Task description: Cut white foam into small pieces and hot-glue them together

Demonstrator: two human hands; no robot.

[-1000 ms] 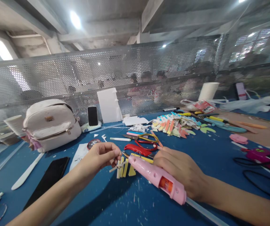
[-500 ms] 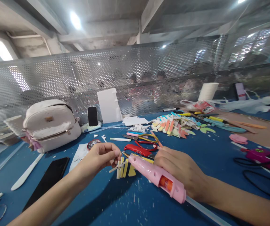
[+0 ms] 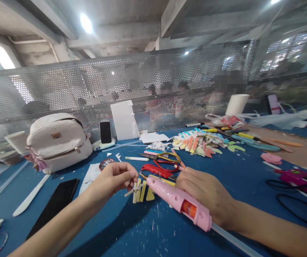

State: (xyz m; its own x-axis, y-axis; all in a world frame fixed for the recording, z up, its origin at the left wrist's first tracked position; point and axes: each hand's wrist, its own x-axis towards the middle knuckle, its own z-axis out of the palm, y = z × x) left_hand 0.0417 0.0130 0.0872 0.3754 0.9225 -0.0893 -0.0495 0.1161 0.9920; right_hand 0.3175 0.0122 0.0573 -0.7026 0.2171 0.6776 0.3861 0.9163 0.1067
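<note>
A pink hot glue gun (image 3: 169, 194) is gripped in my right hand (image 3: 204, 194), its metal tip pointing left and a clear glue stick (image 3: 233, 239) coming out of its back. My left hand (image 3: 121, 176) is closed in a pinch just left of that tip. Whatever sits between its fingertips is too small to make out. Directly under those fingers is a cluster of pale yellow strips (image 3: 142, 192); whether they hang from the hand or lie on the table, I cannot tell. Behind the glue gun lie a red-handled cutter (image 3: 157, 170) and yellow-handled scissors (image 3: 169, 157).
Coloured paper pieces (image 3: 196, 141) are heaped behind my right hand. To the left stand a white backpack (image 3: 58, 142) and a black phone (image 3: 54, 205) lying flat. A magenta tool (image 3: 300, 182) with a black cable lies at right. A perforated metal screen (image 3: 102, 89) closes off the back.
</note>
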